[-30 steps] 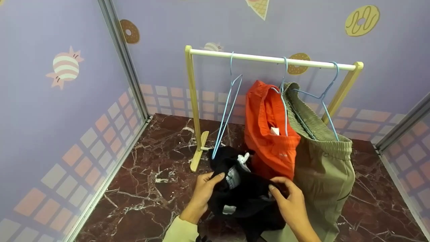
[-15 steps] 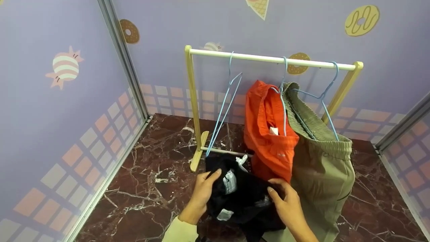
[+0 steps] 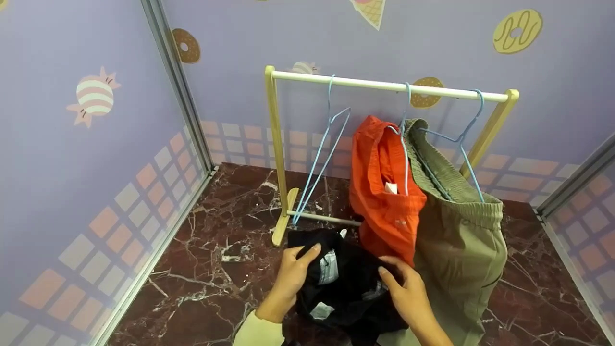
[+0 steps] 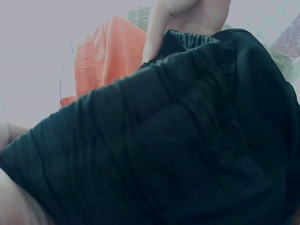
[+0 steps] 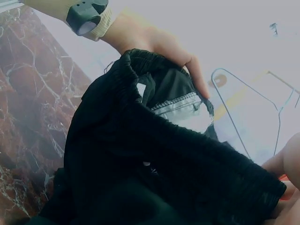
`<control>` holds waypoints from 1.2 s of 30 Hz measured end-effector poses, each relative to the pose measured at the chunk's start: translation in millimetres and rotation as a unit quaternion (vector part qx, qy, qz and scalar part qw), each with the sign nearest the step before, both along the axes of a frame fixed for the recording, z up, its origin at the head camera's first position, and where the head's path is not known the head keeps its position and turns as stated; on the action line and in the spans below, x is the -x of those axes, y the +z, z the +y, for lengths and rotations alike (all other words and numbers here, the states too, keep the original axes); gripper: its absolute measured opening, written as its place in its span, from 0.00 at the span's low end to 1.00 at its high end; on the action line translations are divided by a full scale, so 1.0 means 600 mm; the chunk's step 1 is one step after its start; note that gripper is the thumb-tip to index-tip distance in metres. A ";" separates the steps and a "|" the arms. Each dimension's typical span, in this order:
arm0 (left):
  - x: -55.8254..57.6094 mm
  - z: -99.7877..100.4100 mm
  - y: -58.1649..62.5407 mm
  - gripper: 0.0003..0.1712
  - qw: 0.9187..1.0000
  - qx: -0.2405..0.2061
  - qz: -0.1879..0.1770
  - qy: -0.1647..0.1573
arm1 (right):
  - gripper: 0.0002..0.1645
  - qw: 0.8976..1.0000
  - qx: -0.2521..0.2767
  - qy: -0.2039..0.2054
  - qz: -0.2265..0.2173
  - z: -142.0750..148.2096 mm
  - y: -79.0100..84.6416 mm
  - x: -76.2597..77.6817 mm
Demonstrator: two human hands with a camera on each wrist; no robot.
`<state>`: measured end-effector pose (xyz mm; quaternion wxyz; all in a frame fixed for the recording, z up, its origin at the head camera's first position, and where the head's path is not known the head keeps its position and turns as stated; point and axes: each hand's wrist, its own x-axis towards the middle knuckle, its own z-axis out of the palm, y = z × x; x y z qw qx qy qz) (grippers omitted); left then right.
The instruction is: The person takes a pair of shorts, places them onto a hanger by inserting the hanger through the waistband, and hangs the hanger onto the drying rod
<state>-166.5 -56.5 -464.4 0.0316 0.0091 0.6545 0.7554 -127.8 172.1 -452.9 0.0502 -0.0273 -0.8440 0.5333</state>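
Black pants (image 3: pixel 355 269) with a gathered elastic waistband are held up between my two hands, waist opening facing up. My left hand (image 3: pixel 293 271) pinches the left side of the waistband, thumb on the inside. On the opposite side my right hand (image 3: pixel 406 288) pinches the band between thumb and fingers. White labels show inside the waist. A blue wire hanger (image 3: pixel 319 163) hangs bare from the rack just beyond the pants, its lower end apart from them. In the right wrist view the dark waistband (image 5: pixel 201 140) stretches between both hands.
A small rack with a white rail (image 3: pixel 365 83) stands at the back. Orange pants (image 3: pixel 384 192) and olive pants (image 3: pixel 461 250) hang from it on blue hangers, close to my right hand. Dark red marble floor (image 3: pixel 211 269) lies beneath; patterned walls enclose the sides.
The black pants have come down and toward me, away from the hanger, whose lower end has swung left. Both hands keep their grip; the right has shifted slightly left.
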 end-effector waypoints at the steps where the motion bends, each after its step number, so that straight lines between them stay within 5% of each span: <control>1: 0.000 0.000 0.000 0.19 1.000 0.011 0.007 0.005 | 0.13 1.000 0.006 0.003 -0.002 -0.001 0.001 0.000; 7: -0.005 0.004 0.002 0.24 0.991 0.112 0.068 0.037 | 0.15 0.999 0.026 0.020 0.007 -0.009 0.014 -0.001; 20: -0.011 0.006 0.004 0.25 0.941 0.283 0.168 0.072 | 0.13 0.996 0.059 0.048 0.050 -0.032 0.041 -0.002; 27: -0.013 -0.002 0.004 0.19 0.928 0.337 0.154 0.031 | 0.15 0.992 0.084 0.075 0.055 -0.047 0.048 0.002; 36: -0.025 -0.010 0.012 0.17 0.916 0.367 0.142 0.078 | 0.17 0.990 0.076 0.091 0.073 -0.068 0.055 0.010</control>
